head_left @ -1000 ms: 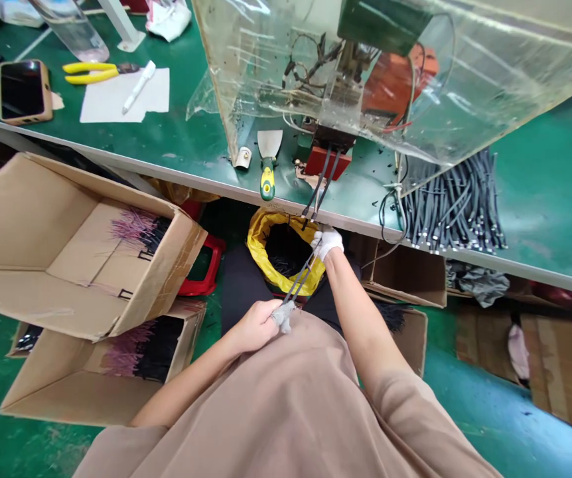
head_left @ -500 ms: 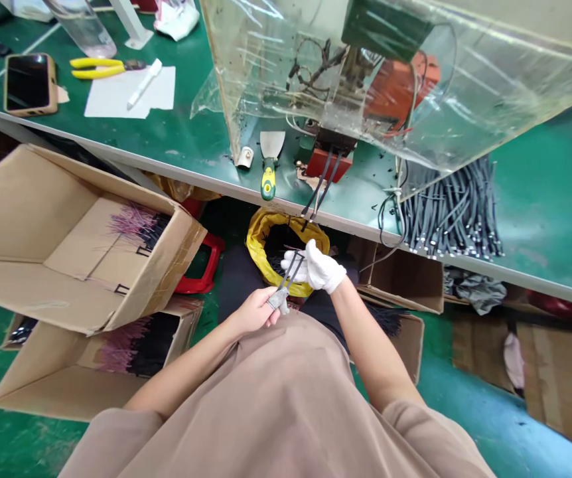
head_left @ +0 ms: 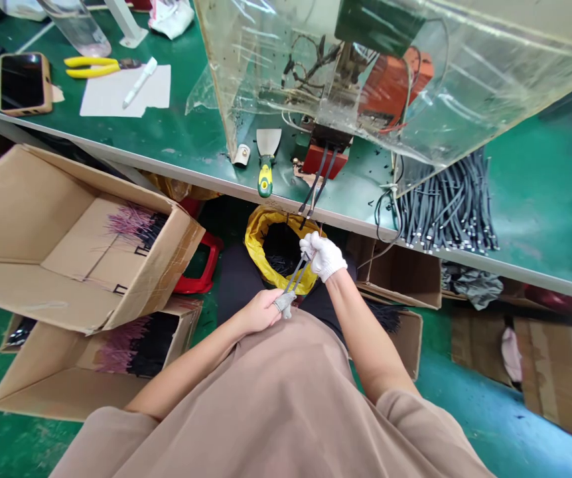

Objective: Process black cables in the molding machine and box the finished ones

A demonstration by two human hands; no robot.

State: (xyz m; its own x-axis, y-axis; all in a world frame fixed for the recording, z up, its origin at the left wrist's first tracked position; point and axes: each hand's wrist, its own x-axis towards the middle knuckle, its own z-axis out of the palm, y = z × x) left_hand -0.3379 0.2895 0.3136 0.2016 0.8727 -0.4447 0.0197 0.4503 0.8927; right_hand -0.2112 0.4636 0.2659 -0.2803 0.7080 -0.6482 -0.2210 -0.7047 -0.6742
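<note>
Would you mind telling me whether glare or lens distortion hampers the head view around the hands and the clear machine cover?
Head view: even light; the left hand, gloved right hand and thin wires between them look sharp. Bright glare streaks the clear plastic cover, veiling the machine behind. The wide lens bows the bench edge.

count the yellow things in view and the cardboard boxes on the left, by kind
yellow-handled pliers: 1
yellow-and-green handled scraper: 1
yellow bag lining the bin: 1
open cardboard boxes, upper and lower: 2
total: 5
</note>
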